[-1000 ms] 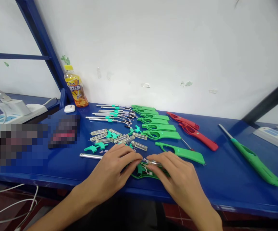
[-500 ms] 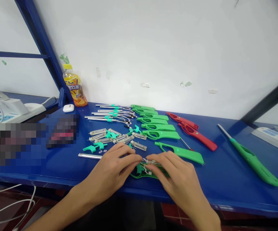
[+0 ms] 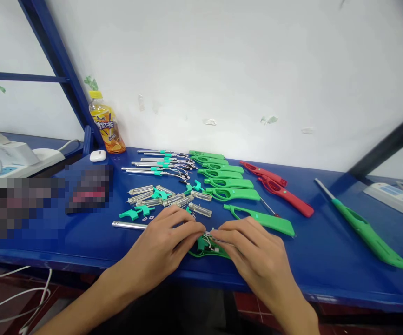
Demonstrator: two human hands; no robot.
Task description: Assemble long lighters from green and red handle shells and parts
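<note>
My left hand [image 3: 169, 237] is closed in a pinch above the near edge of the table, its fingertips on a small part I cannot make out. Opposite it, my right hand [image 3: 259, 244] pinches a clear fuel tank, now mostly hidden by the fingers. Beneath both hands lies an open green lighter shell [image 3: 224, 252], partly covered. White wires [image 3: 208, 242] and a teal trigger [image 3: 201, 244] show inside it. A metal lighter tube [image 3: 128, 225] sticks out to the left from behind my left hand.
Beyond my hands lie several clear fuel tanks [image 3: 200, 210], loose teal triggers [image 3: 128, 214], wired metal tubes [image 3: 145, 171] and green shells [image 3: 264, 221]. Red shells [image 3: 288, 197] and an assembled green lighter [image 3: 365, 228] are at right. A drink bottle [image 3: 107, 125] stands back left.
My right fingers have shifted and rolled over the clear fuel tank, which showed plainly between them before. My left hand keeps nearly the same pinch.
</note>
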